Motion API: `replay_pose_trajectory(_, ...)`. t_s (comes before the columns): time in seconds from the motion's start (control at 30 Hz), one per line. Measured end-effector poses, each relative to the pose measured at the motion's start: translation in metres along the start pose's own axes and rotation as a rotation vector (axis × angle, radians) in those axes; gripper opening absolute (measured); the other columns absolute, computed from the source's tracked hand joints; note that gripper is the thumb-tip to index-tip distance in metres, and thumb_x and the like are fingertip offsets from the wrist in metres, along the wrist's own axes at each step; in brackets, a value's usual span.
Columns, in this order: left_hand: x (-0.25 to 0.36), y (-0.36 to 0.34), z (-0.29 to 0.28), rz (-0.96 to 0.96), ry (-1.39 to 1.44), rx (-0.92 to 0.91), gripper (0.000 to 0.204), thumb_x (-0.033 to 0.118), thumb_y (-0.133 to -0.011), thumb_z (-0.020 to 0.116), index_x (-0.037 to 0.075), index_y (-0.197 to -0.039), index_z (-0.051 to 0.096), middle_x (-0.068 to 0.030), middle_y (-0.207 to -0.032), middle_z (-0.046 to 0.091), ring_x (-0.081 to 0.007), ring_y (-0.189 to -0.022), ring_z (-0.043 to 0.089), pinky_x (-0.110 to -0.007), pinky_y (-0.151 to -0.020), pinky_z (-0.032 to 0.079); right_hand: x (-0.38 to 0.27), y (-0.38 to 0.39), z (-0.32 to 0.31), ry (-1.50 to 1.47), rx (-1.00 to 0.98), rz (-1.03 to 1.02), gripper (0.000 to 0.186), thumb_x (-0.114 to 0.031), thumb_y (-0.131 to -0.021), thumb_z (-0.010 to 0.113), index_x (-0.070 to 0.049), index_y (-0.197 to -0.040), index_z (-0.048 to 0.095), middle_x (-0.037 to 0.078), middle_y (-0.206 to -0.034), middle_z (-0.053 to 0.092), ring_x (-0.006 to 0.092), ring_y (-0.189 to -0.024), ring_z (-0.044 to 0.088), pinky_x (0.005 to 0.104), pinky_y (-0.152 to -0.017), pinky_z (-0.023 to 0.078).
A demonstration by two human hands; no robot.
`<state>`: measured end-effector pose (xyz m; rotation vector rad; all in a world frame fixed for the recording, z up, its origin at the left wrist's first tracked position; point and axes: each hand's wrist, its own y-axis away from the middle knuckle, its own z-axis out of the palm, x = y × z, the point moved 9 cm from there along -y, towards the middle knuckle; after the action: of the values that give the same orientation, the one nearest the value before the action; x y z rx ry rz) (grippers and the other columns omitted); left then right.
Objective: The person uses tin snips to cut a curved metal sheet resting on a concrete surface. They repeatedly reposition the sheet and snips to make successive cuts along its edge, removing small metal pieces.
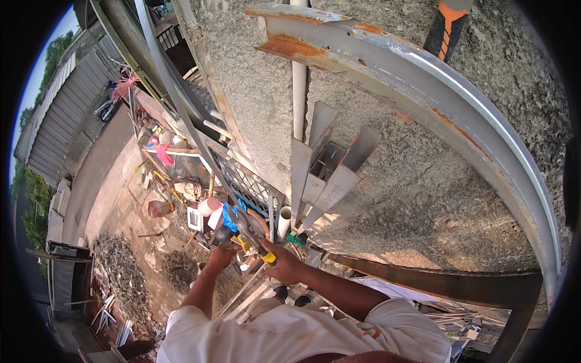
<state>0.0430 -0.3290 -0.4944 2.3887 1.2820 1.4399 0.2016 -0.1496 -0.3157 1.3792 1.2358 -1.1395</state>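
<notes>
Out in front of my chest, both hands are on a pair of metal snips (pixel 242 222) with yellow handle grips. My left hand (pixel 223 255) is closed at one yellow grip. My right hand (pixel 282 264) wraps the other handle, whose yellow end sticks out beside the fingers. The dark jaws point away from me, by the lower end of a long, thin grey metal strip (pixel 175 100) that slants down from the upper left. Whether the jaws bite into the strip I cannot tell.
A rusty metal channel (pixel 423 78) crosses the rough concrete wall (pixel 387 206) at upper right. Splayed metal plates (pixel 330 187) stand out from the wall beside a pale pipe (pixel 299 97). An orange-and-black handle (pixel 448 27) shows above. Far below lies ground with a rubble heap (pixel 121 272).
</notes>
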Motion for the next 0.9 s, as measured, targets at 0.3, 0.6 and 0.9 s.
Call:
replay_pose_trajectory(0.3,0.199,0.031,0.012,0.441,0.924,-0.07,0.08,0.069,-0.103,0.041,-0.002,-0.137,0.055,-0.0138,-0.126,0.064,-0.0218,-0.118,0.061,-0.04,-0.103,0.048,0.017,0.06,-0.029,0.047,0.017,0.206,0.094,0.0,-0.081,0.064,-0.007,-0.163,0.021,0.02,-0.153,0.048,0.0301,-0.143,0.047,0.0369,-0.118,0.035)
replay_pose_trajectory(0.6,0.261,0.037,0.06,0.437,0.877,-0.258,0.056,0.048,-0.105,0.057,-0.005,-0.121,0.06,-0.0157,-0.109,0.07,-0.0242,-0.1,0.072,-0.035,-0.088,0.057,0.026,0.079,-0.064,-0.249,0.104,0.107,0.079,-0.001,-0.083,0.06,-0.004,-0.157,0.032,0.013,-0.141,0.057,0.0246,-0.129,0.057,0.038,-0.112,0.042)
replay_pose_trajectory(0.9,0.321,0.068,0.056,0.598,0.993,0.041,0.119,0.097,-0.08,0.034,0.007,-0.157,0.024,-0.0195,-0.157,0.036,-0.0303,-0.151,0.028,-0.054,-0.123,0.02,0.005,0.105,-0.079,-0.171,0.278,0.012,0.081,0.001,-0.081,0.063,-0.003,-0.156,0.032,0.017,-0.153,0.045,0.0288,-0.146,0.041,0.0428,-0.122,0.029)
